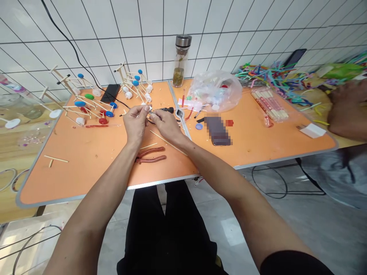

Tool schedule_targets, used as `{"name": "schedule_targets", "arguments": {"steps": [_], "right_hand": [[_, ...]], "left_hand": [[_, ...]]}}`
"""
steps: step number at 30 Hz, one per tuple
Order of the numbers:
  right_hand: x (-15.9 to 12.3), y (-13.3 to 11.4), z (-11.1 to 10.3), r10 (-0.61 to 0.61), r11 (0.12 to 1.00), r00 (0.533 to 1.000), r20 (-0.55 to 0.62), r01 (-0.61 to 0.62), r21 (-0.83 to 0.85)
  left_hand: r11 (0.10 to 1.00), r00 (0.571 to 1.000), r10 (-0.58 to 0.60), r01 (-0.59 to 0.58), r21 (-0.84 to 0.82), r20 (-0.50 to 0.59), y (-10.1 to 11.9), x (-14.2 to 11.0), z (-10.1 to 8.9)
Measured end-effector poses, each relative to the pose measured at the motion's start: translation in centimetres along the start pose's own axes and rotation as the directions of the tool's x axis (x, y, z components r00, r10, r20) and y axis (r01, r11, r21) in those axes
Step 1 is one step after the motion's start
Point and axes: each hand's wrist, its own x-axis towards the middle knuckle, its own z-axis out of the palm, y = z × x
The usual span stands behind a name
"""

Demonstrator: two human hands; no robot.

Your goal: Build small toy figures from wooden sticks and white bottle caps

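Note:
My left hand [136,122] and my right hand [166,126] meet above the orange table [71,179], pinching a small white piece [147,109] between their fingertips. A thin dark loop [150,120] shows below my right fingers. Just beyond my right hand lies a black tool [166,110], its exact kind unclear. Red-handled pliers [150,154] rest closed below my wrists, and a loose wooden stick [168,142] lies under my right hand. Further left stand wooden stick frames [83,107] with blue, red and white caps.
A co-worker's hand [348,109] rests at the far right. Beyond it are a plastic bag of parts [215,91], a glass bottle [180,61], tangled coloured pipe cleaners [275,78], a pack of wooden sticks [269,103] and a pixelated dark object [218,130].

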Motion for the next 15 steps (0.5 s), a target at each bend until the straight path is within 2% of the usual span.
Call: {"name": "schedule_targets", "arguments": {"steps": [1, 2, 3, 5, 6, 7, 8, 9, 10, 11, 12, 13, 15], "right_hand": [[0.1, -0.3, -0.3, 0.087, 0.985, 0.995, 0.054, -0.094, 0.146], [0.2, -0.5, -0.7, 0.176, 0.929, 0.973, 0.152, -0.215, 0.301], [0.4, -0.8, -1.2, 0.244, 0.823, 0.929, 0.279, -0.35, 0.447], [0.6, -1.1, -2.3, 0.243, 0.596, 0.778, 0.579, -0.591, 0.544], [0.7, -1.2, -2.7, 0.216, 0.528, 0.74, 0.637, -0.637, 0.561], [0.8, -1.3, -2.9, 0.195, 0.499, 0.73, 0.655, -0.649, 0.574], [0.7, -1.2, -2.8, 0.205, 0.51, 0.742, 0.638, -0.637, 0.578], [0.6, -1.2, -2.6, 0.226, 0.568, 0.777, 0.588, -0.596, 0.568], [0.4, -1.1, -2.1, 0.246, 0.671, 0.83, 0.501, -0.519, 0.53], [0.1, -0.9, -1.6, 0.231, 0.813, 0.909, 0.348, -0.377, 0.444], [-0.1, -0.8, -1.0, 0.173, 0.935, 0.965, 0.195, -0.223, 0.276], [-0.4, -0.6, -0.6, 0.081, 0.994, 0.994, 0.075, -0.086, 0.066], [-0.7, -0.4, 0.0, -0.085, 0.958, 0.996, -0.028, 0.074, -0.277]], "left_hand": [[1.0, 1.0, 0.002, -0.002, -0.006, -0.003, 0.0, 0.0, 0.0], [1.0, 1.0, 0.001, -0.001, -0.012, -0.004, 0.0, 0.0, 0.0], [1.0, 1.0, 0.0, 0.0, -0.017, 0.0, 0.1, 0.0, 0.0], [0.999, 1.0, 0.005, -0.004, -0.034, 0.023, 0.1, 0.1, -0.1], [0.999, 0.999, 0.012, -0.01, -0.044, 0.044, 0.1, 0.1, -0.1], [0.998, 0.998, 0.02, -0.017, -0.053, 0.062, 0.1, 0.1, -0.2], [0.998, 0.997, 0.028, -0.024, -0.055, 0.072, 0.1, 0.1, -0.2], [0.998, 0.997, 0.032, -0.028, -0.051, 0.073, 0.1, 0.0, -0.2], [0.999, 0.997, 0.031, -0.028, -0.04, 0.066, 0.1, 0.0, -0.2], [0.999, 0.998, 0.027, -0.025, -0.026, 0.051, 0.1, 0.0, -0.2], [1.0, 0.999, 0.02, -0.02, -0.015, 0.033, 0.1, -0.1, -0.2], [1.0, 1.0, 0.012, -0.012, -0.007, 0.016, 0.0, -0.2, -0.1], [1.0, 1.0, -0.006, 0.006, -0.006, 0.001, 0.0, -0.3, 0.0]]}}
